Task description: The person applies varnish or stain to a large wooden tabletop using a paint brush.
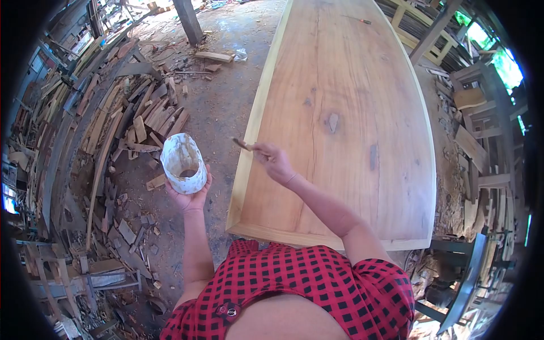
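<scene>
My left hand (191, 195) grips a white tub (195, 180) around its lower side, to the left of the large wooden slab (345, 170). Brown smears coat the inside of the tub, and its open mouth tilts toward me. In my right hand (273, 162) a small paintbrush (242, 144) is pinched, its dark tip pointing left toward the tub but apart from it. That hand hovers over the slab's left edge. The slab has a pale border, dark knots and a smooth brown face.
Piles of scrap wood (161, 116) lie on the littered floor at the left. A wooden post (188, 22) stands at the far left of the slab. Lumber and frames (473, 147) line the right side. A small tool (362, 21) rests on the slab's far end.
</scene>
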The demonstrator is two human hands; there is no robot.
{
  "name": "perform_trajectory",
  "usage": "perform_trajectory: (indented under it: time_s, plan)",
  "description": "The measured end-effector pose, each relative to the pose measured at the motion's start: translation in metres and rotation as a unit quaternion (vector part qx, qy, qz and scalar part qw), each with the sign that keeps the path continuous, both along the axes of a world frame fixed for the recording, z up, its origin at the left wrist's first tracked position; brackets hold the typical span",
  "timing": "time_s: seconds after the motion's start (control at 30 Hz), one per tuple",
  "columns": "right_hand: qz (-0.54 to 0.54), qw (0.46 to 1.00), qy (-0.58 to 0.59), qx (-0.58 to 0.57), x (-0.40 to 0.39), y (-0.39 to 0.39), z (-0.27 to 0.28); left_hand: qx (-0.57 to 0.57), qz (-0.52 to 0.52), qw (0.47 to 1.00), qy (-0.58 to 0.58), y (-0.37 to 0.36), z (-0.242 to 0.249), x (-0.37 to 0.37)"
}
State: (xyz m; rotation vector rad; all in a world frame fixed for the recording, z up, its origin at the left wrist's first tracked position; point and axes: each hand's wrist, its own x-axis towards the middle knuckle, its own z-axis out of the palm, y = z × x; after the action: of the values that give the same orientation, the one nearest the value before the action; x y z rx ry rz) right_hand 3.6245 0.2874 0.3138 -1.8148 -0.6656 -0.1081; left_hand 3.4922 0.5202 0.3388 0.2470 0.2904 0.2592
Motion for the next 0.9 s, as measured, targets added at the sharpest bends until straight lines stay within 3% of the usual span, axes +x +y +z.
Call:
perform_trajectory:
  time_s: [0.07, 0.2, 0.23, 0.3, 0.33, 0.4, 0.47, 0.53, 0.6, 0.67, 0.7, 0.73, 0.8, 0.83, 0.9]
  plan:
    - [-0.041, 0.985, 0.113, 0.123, 0.020, -0.021, 0.000, 0.006, -0.006, 1.000, -0.011, 0.002, -0.001, 0.001]
    - [-0.263, 0.964, 0.014, 0.031, 0.094, -0.142, 0.009, 0.005, 0.012, 1.000, 0.000, 0.003, 0.003, -0.007]
    - [-0.314, 0.948, 0.000, 0.049, 0.126, -0.178, -0.024, 0.000, -0.003, 1.000, 0.001, 0.007, 0.006, -0.006]
    - [-0.440, 0.884, -0.021, -0.156, 0.121, -0.213, 0.002, -0.012, -0.004, 1.000, 0.005, 0.011, -0.002, -0.009]
    - [-0.441, 0.884, -0.021, -0.156, 0.117, -0.217, -0.004, -0.021, -0.006, 1.000, 0.007, 0.008, -0.001, -0.011]
    - [-0.499, 0.803, -0.030, -0.325, 0.108, -0.219, -0.022, -0.014, -0.012, 1.000, 0.006, 0.004, 0.000, -0.013]
    - [-0.415, 0.872, -0.115, -0.231, 0.090, -0.183, -0.047, -0.004, -0.014, 1.000, 0.009, 0.005, 0.005, -0.013]
    - [-0.229, 0.958, -0.122, -0.119, 0.049, -0.123, -0.045, -0.010, 0.006, 1.000, 0.023, 0.002, 0.006, -0.012]
    - [-0.080, 0.980, -0.131, -0.125, -0.003, -0.068, -0.025, -0.007, 0.003, 1.000, 0.025, -0.002, 0.008, -0.011]
    - [-0.045, 0.986, -0.119, -0.106, -0.040, -0.034, -0.005, -0.004, 0.008, 1.000, 0.024, -0.004, 0.009, -0.011]
    - [0.004, 0.998, 0.061, 0.016, -0.047, -0.020, 0.003, 0.028, -0.014, 1.000, 0.002, 0.000, 0.012, -0.010]
    - [0.057, 0.960, 0.238, 0.136, -0.052, -0.012, 0.009, 0.061, -0.033, 0.997, -0.022, 0.002, 0.013, -0.012]
    - [-0.014, 0.960, 0.258, 0.104, -0.034, -0.043, 0.032, 0.046, -0.019, 0.999, -0.014, -0.006, 0.025, -0.011]
    - [-0.063, 0.977, 0.165, 0.121, -0.018, -0.064, 0.028, 0.023, -0.014, 1.000, -0.005, -0.008, 0.029, -0.010]
    - [-0.152, 0.964, 0.128, 0.177, 0.013, -0.115, 0.027, 0.024, 0.001, 1.000, 0.005, 0.000, 0.018, -0.011]
